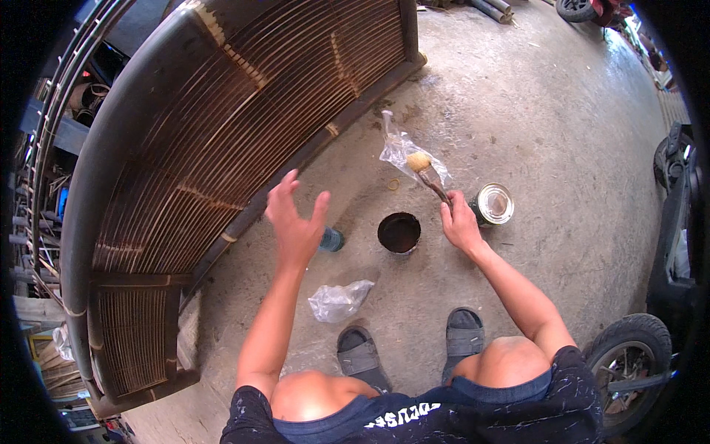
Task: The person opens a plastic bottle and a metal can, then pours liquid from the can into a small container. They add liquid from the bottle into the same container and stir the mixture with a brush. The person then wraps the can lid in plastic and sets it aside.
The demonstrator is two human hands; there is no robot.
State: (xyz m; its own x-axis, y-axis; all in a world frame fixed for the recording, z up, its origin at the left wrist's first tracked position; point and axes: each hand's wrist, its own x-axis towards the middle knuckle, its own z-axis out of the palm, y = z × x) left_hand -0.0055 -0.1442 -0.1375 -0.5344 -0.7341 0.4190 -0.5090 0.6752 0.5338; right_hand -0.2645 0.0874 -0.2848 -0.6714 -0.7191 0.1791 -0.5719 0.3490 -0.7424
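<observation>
My right hand is closed around the dark handle of a paintbrush, whose pale yellowish tip points away from me. Behind that tip is a clear plastic bag. Just left of the hand stands an open round tin with a dark inside. To its right is a metal can with a shiny top. My left hand is raised with fingers spread, holding nothing, near the lower rail of a dark bamboo bench. Partly hidden behind that hand is a bluish bottle.
A crumpled clear plastic bag lies on the concrete floor before my sandals. A small yellowish ring lies beyond the tin. At the right edge stands a motorbike wheel. Bamboo poles lie at the far side.
</observation>
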